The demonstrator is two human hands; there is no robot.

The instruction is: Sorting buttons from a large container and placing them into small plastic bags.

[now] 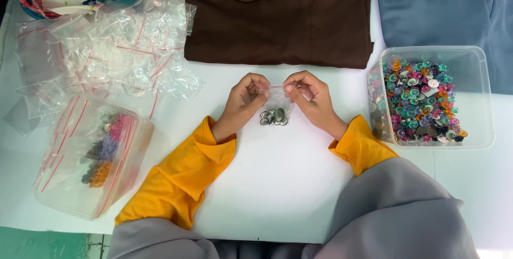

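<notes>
I hold a small clear zip bag [276, 104] at the centre of the white table [278, 184], its red-lined top edge stretched between my hands. My left hand [244, 99] pinches the left corner with fingers curled narrow; my right hand [312, 99] pinches the right corner the same way. At the bottom of the bag sits a cluster of silver metal buttons [274, 117], round and shiny; I cannot count them. The bag's film is so thin that its sides barely show.

At three o'clock stands a clear plastic tub [475, 93] of mixed buttons [419, 104], glossy and many-coloured. At nine o'clock lies a second clear tub [59, 195], holding filled bags of pink, purple and orange buttons, hard to make out through the plastic. At ten o'clock is a crinkly heap of empty zip bags [112, 50]. At twelve o'clock lies a folded brown garment [278, 18], at two o'clock a blue-grey one [449, 13], both cut off by the top edge.
</notes>
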